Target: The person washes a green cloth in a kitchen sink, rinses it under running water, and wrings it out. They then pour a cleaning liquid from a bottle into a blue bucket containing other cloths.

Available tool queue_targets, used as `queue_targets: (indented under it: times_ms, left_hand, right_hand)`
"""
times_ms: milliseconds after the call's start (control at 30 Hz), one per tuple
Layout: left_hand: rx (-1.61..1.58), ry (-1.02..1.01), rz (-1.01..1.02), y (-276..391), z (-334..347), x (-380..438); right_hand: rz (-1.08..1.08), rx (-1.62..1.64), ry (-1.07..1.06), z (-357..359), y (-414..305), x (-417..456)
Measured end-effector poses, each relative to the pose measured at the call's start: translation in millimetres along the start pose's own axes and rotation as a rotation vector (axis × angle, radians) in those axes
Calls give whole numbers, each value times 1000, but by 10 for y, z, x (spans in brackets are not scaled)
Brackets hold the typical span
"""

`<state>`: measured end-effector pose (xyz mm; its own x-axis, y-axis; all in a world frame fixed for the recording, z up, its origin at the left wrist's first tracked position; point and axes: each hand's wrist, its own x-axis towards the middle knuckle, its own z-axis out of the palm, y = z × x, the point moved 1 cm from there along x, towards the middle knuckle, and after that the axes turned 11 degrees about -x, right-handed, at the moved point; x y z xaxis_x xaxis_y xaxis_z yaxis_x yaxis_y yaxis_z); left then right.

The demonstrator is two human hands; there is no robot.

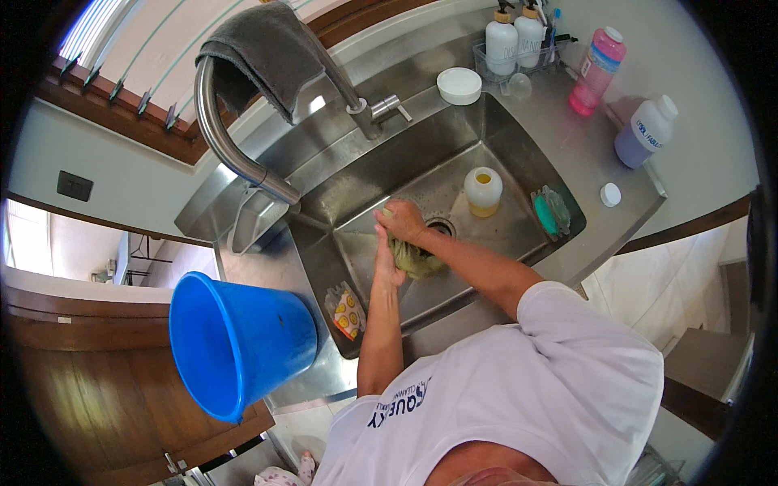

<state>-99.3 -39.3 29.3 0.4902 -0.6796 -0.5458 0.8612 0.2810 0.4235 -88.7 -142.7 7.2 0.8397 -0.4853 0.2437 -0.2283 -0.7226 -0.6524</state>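
Note:
Both hands are over the steel sink [419, 179], gripping a wet-looking olive-green cloth [416, 261]. My right hand [401, 220] is closed around the upper end of the cloth. Just below it, my left hand [387, 258] holds the cloth along its side, with the palm against it. The bunched lower part hangs over the basin floor and partly hides the drain [442, 227]. To the right of the drain stands an uncapped white translucent bottle [483, 193] with yellowish liquid in it.
A blue bucket [267, 340] lies tipped on the left counter. Above the sink arches a steel faucet [213, 133], draped with a grey towel [261, 58]. Sponge holders [346, 310] line the basin sides. A pink-liquid bottle [597, 71], a purple-liquid bottle [644, 133] and a white cap [610, 194] are at right.

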Motion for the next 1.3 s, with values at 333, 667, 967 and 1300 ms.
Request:
queue_targets:
  times_ms: [333, 667, 967, 1300]
  left_hand:
    - [149, -71, 102, 335, 107, -220]
    - [-271, 266, 237, 310, -413, 168]
    - [-201, 406, 142, -253, -63, 261]
    - [-90, 423, 131, -56, -187, 168]
  right_hand:
    - [-19, 647, -485, -271, 245, -157]
    - [74, 938, -135, -278, -269, -289]
    - [110, 14, 52, -37, 35, -281]
    - [-130, 144, 83, 58, -78, -581]
